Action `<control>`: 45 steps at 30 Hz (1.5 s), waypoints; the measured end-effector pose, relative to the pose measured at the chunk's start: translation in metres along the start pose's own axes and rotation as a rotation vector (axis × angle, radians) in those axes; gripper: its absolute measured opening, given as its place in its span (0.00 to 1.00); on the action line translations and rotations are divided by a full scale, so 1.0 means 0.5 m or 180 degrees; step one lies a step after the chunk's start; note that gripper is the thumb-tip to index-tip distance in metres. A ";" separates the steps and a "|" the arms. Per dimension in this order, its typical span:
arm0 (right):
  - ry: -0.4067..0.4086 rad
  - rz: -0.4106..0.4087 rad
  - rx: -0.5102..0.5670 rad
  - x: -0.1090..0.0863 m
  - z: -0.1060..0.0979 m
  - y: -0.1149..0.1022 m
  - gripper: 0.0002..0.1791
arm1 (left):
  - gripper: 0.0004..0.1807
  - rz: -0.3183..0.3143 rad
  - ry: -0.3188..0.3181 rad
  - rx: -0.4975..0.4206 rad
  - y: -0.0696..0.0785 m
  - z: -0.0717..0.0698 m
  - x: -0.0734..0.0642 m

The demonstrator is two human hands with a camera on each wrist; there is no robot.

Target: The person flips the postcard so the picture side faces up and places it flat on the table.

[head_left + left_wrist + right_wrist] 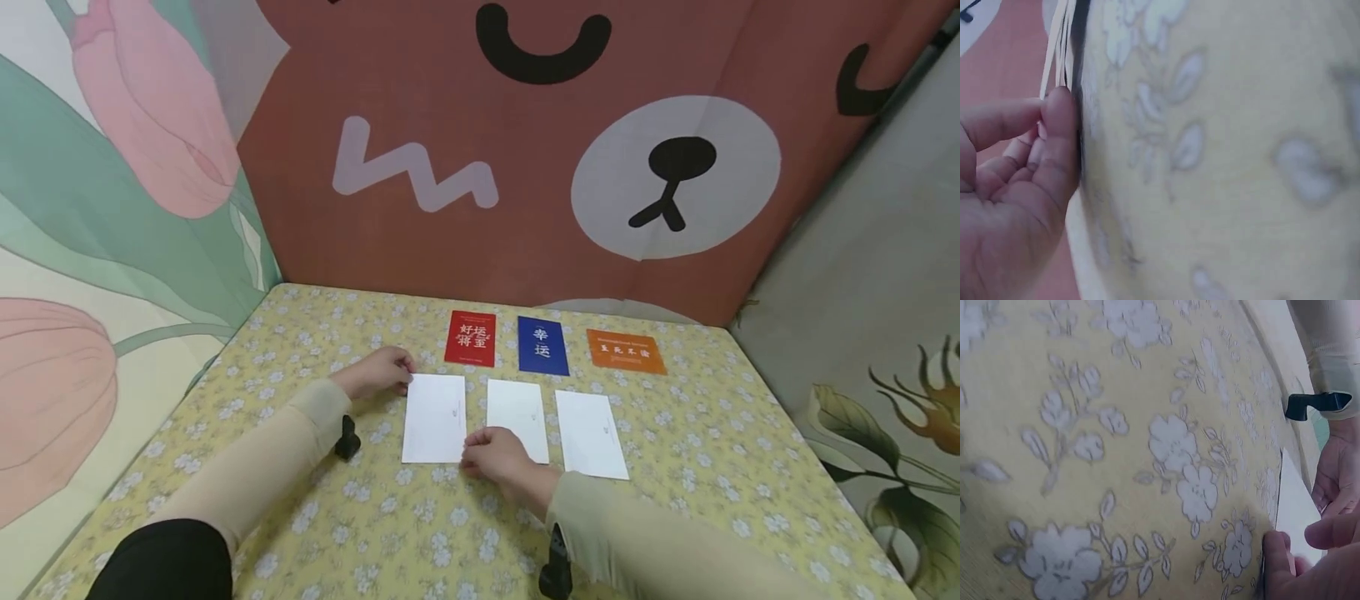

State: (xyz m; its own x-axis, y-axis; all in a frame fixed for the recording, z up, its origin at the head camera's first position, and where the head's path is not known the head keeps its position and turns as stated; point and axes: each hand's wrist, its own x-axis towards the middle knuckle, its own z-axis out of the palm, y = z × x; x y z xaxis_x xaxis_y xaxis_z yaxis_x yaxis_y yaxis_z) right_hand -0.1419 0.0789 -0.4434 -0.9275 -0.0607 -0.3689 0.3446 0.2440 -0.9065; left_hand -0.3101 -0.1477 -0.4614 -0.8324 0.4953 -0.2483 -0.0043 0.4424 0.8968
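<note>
Three white cards lie in a row on the table: a left card (435, 417), a middle card (513, 404) and a right card (591, 433). My left hand (381, 372) pinches the left card at its upper left corner. At that card's lower right corner, my right hand (498, 454) holds the edge between thumb and finger and partly covers the middle card. The right wrist view shows the left card (1297, 506) close to the tabletop, with my left hand (1338, 469) beyond it. Thin pale card edges (1055, 56) show past my left fingertips in the left wrist view.
Behind the white cards lie a red card (470, 339), a blue card (543, 346) and an orange card (626, 352). A yellow floral cloth (712, 492) covers the table. A bear-printed backdrop (420, 258) stands at the far edge, with floral-printed panels at both sides.
</note>
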 end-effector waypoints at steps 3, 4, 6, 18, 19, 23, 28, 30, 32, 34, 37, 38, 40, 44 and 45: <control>-0.0017 0.0016 -0.0029 -0.002 -0.002 -0.001 0.16 | 0.03 -0.0062 -0.0023 -0.0355 -0.007 -0.012 -0.005; -0.0018 0.0026 -0.0034 -0.001 -0.003 -0.001 0.17 | 0.03 -0.0088 -0.0026 -0.0470 -0.009 -0.016 -0.006; -0.0017 0.0041 -0.0035 0.001 -0.003 0.002 0.16 | 0.03 -0.0113 -0.0042 -0.0645 -0.013 -0.022 -0.008; -0.0025 0.0149 0.0396 0.011 -0.005 0.012 0.07 | 0.03 -0.0055 -0.0114 -0.0981 -0.030 -0.030 -0.006; -0.0036 0.0156 0.0439 0.012 -0.005 0.013 0.07 | 0.03 -0.0055 -0.0123 -0.0982 -0.030 -0.031 -0.007; -0.0082 0.0164 0.0557 0.012 -0.005 0.015 0.08 | 0.03 -0.0061 -0.0137 -0.1032 -0.029 -0.030 -0.007; -0.0115 0.0147 0.0700 0.014 -0.007 0.016 0.05 | 0.04 0.0038 -0.0095 -0.1249 -0.025 -0.029 -0.002; -0.0122 0.0149 0.0750 0.016 -0.007 0.014 0.05 | 0.04 0.0043 -0.0061 -0.1396 -0.021 -0.029 -0.004; -0.0122 0.0163 0.0784 0.019 -0.006 0.014 0.04 | 0.05 0.0026 -0.0024 -0.1540 -0.016 -0.029 -0.007; -0.0121 0.0195 0.0819 0.020 -0.005 0.015 0.04 | 0.07 0.0025 -0.0016 -0.1692 -0.012 -0.028 -0.009; -0.0130 0.0226 0.0871 0.023 -0.004 0.019 0.03 | 0.10 0.0107 -0.0059 -0.1939 -0.009 -0.024 -0.008; -0.0139 0.0227 0.0891 0.023 -0.004 0.019 0.03 | 0.11 0.0146 -0.0074 -0.2041 -0.008 -0.022 -0.007; -0.0169 0.0216 0.0917 0.025 -0.004 0.020 0.03 | 0.12 0.0227 -0.0135 -0.2243 -0.006 -0.019 -0.006; -0.0314 0.0158 0.0963 0.029 -0.004 0.021 0.03 | 0.15 0.0275 -0.0357 -0.2593 0.004 -0.008 -0.009; -0.0366 0.0151 0.0980 0.030 -0.003 0.021 0.03 | 0.18 0.0261 -0.0463 -0.2645 0.006 -0.004 -0.011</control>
State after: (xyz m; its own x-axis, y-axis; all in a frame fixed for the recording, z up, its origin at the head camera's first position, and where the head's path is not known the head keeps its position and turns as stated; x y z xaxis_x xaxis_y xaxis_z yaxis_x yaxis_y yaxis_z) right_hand -0.1526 0.0821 -0.4580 -0.8929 -0.1695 -0.4172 0.4310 -0.0537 -0.9007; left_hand -0.3067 -0.1507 -0.4567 -0.7685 0.6184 -0.1642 -0.4001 -0.2642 0.8776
